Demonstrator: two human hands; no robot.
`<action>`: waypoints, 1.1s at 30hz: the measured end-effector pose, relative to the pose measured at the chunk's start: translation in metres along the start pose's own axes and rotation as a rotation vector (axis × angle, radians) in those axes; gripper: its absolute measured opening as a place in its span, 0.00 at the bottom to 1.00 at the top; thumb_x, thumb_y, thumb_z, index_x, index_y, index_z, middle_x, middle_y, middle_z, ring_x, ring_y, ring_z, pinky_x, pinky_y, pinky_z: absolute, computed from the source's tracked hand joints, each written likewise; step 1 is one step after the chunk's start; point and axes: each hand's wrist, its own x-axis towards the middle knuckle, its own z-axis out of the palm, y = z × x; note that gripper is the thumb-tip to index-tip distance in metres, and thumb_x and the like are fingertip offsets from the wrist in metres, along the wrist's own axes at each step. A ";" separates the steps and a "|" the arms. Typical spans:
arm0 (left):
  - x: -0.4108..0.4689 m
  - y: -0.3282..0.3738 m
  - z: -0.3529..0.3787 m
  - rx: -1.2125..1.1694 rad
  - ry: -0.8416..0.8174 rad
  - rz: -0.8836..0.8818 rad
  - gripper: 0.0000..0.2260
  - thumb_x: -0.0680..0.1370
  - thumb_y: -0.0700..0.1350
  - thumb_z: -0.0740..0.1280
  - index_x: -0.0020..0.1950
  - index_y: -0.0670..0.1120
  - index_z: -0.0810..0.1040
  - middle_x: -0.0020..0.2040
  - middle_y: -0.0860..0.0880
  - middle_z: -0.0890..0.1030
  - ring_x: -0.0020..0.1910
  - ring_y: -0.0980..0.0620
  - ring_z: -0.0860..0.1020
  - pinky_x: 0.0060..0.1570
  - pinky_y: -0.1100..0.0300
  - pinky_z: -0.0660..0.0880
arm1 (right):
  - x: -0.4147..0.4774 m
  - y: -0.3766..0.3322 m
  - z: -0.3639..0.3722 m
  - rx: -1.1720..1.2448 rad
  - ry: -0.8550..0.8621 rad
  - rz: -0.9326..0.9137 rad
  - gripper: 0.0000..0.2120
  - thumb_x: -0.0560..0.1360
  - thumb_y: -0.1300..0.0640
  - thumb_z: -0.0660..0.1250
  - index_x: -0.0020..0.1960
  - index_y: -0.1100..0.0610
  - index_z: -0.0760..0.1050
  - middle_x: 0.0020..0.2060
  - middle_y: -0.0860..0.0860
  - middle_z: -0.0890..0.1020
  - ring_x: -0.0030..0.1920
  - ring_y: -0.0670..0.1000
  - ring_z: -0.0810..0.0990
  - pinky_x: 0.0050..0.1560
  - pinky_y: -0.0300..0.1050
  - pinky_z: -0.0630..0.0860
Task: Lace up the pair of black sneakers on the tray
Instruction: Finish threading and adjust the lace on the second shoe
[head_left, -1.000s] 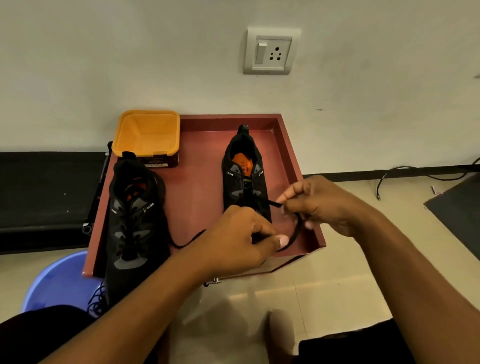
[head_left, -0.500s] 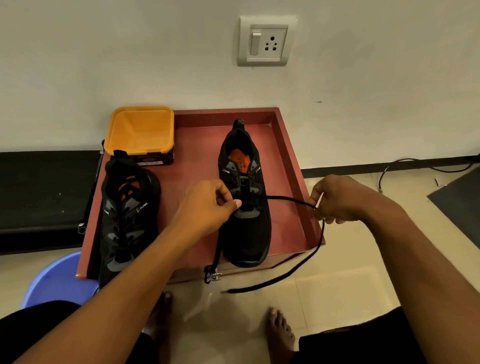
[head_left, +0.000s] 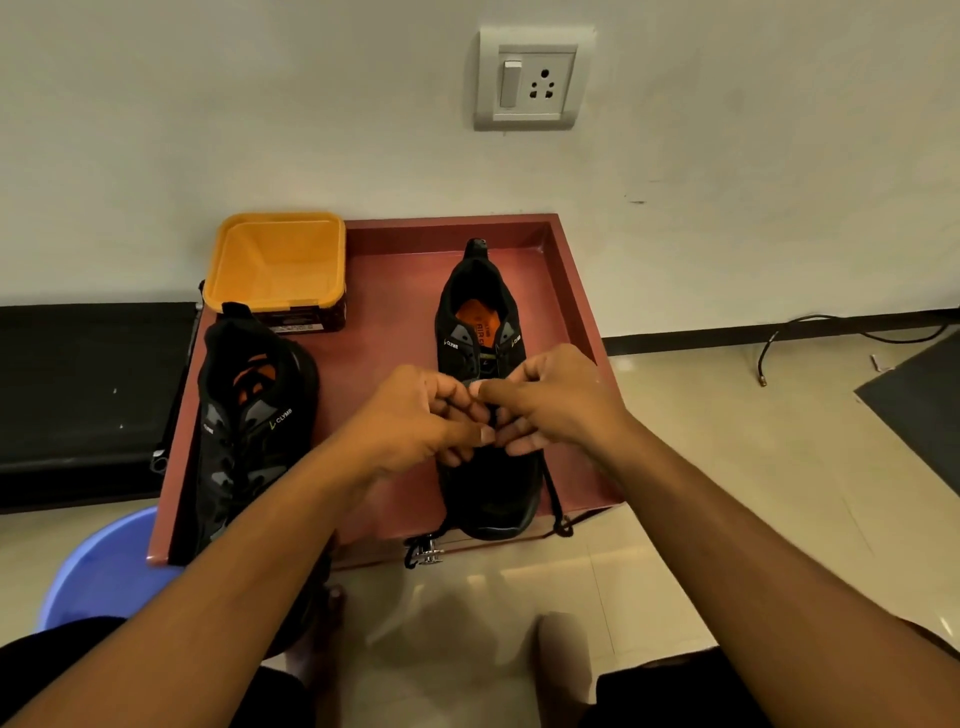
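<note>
Against the wall sits a red tray (head_left: 384, 322), far rim touching the wall, near edge facing the person. Free floor lies to its right, out to a black mat (head_left: 919, 405) and a cable (head_left: 831, 327). The left side is tight: a black bench (head_left: 88, 389) just beside the tray, a blue basin (head_left: 98, 566) under its near left corner. An orange tub (head_left: 275, 260) fills the far left corner of the tray. A wall socket (head_left: 530, 78) is above.

Right sneaker (head_left: 488, 483) stands upright on the right half of the tray. Its long axis runs wall to person, heel to the wall, toe at the near edge; there is bare tray on both sides of it. Left sneaker (head_left: 244, 415) lies along the left rim pointing the same way, its toe hidden under the left forearm.

Both forearms reach in from below and meet over the middle of the right sneaker. Left hand (head_left: 415, 415) is knuckles up, fingers curled, tips pinching the lace (head_left: 558, 499). Right hand (head_left: 556, 400) mirrors it, fingers curled, also pinching the lace, fingertips of the two hands touching. The exact grip point is hidden by the fingers. Loose lace runs down the shoe's right side and hangs over the tray's near edge; another bit hangs by the metal latch (head_left: 428, 553).
</note>
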 end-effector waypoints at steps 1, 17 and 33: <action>-0.001 0.000 -0.005 0.031 -0.038 -0.020 0.09 0.74 0.34 0.76 0.52 0.35 0.83 0.42 0.37 0.86 0.36 0.48 0.83 0.38 0.60 0.80 | 0.001 0.000 0.001 0.039 -0.004 0.020 0.10 0.76 0.59 0.77 0.47 0.67 0.82 0.35 0.59 0.86 0.32 0.53 0.86 0.33 0.45 0.85; 0.012 -0.016 0.001 0.777 0.259 0.178 0.49 0.68 0.66 0.77 0.79 0.72 0.48 0.57 0.54 0.68 0.51 0.53 0.73 0.47 0.56 0.74 | -0.001 0.008 -0.001 0.138 0.025 -0.018 0.04 0.78 0.65 0.73 0.50 0.66 0.83 0.31 0.58 0.83 0.29 0.52 0.84 0.32 0.44 0.82; 0.005 -0.004 -0.001 0.377 0.178 0.539 0.12 0.72 0.44 0.81 0.53 0.52 0.86 0.46 0.57 0.83 0.43 0.55 0.80 0.40 0.68 0.71 | -0.020 -0.003 -0.025 -0.332 -0.057 -0.326 0.05 0.78 0.52 0.74 0.47 0.52 0.87 0.36 0.49 0.86 0.29 0.43 0.79 0.32 0.36 0.76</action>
